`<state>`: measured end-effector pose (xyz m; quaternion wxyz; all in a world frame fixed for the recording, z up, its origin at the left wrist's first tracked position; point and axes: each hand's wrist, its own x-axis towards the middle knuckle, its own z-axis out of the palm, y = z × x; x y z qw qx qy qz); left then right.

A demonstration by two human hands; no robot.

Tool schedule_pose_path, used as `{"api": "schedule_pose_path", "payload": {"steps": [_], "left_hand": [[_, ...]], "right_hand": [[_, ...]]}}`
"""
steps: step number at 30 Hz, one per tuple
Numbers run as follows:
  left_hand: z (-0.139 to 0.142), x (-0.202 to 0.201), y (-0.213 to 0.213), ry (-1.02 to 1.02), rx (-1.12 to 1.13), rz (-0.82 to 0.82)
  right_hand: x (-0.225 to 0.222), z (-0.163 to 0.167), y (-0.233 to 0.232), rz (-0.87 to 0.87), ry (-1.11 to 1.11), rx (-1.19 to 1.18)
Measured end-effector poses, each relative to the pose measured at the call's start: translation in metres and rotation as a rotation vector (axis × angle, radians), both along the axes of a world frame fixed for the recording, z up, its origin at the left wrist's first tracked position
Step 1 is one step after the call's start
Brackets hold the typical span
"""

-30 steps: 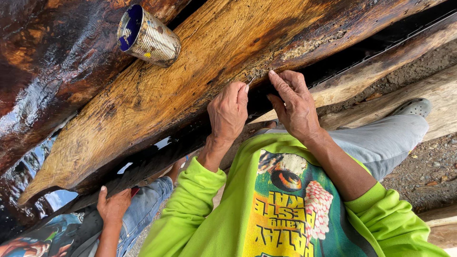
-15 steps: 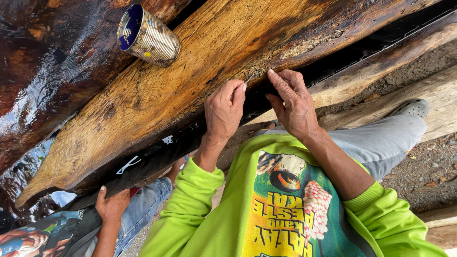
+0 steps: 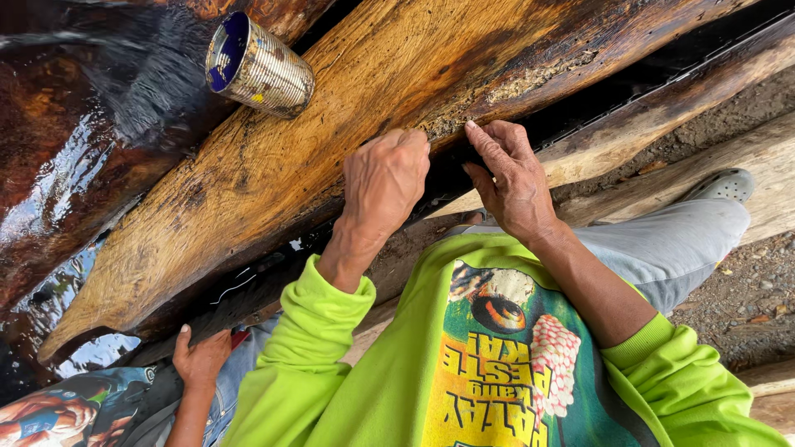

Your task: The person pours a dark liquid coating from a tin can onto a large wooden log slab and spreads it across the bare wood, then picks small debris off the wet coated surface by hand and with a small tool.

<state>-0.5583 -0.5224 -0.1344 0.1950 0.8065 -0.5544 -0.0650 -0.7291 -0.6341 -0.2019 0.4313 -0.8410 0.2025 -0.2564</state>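
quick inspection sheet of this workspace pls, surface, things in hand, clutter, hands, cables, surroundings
surface: big rough wooden plank, set slanting, dark and wet-looking along its lower edge.
things in hand: both hands work at the plank's dark lower edge; what lies under the fingers cannot be told.
clutter: a ribbed metal can lies on its side on the plank.
grippers: left hand curled, knuckles up, on the edge; right hand fingers spread, pressing beside it.
cables: nothing seen.
surroundings: another person's hand grips the underside at lower left; gravel ground and more timbers on the right.
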Motion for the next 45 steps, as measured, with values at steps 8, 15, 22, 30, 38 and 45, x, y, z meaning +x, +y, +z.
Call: {"api": "schedule_pose_path", "payload": {"steps": [8,15,22,30,38,45], "left_hand": [[-0.022,0.023,-0.003,0.125,-0.118,-0.078],[-0.041,-0.001,0.008,0.116,-0.256,0.034],[-0.033,0.014,-0.001,0.227,-0.180,-0.021],[-0.029,0.010,0.002,0.134,-0.271,-0.099],[-0.024,0.013,0.002,0.025,-0.276,-0.155],[-0.036,-0.004,0.004,-0.067,-0.285,-0.058]], "right_hand": [[0.001,-0.002,0.000,-0.007,-0.022,-0.008],[0.002,-0.003,0.000,-0.018,-0.024,-0.026],[0.001,-0.005,0.002,-0.017,-0.019,-0.005],[0.001,-0.007,0.002,-0.047,-0.041,-0.003],[0.003,-0.004,0.000,-0.064,-0.035,0.018],[0.003,-0.006,0.000,-0.056,-0.058,0.034]]}}
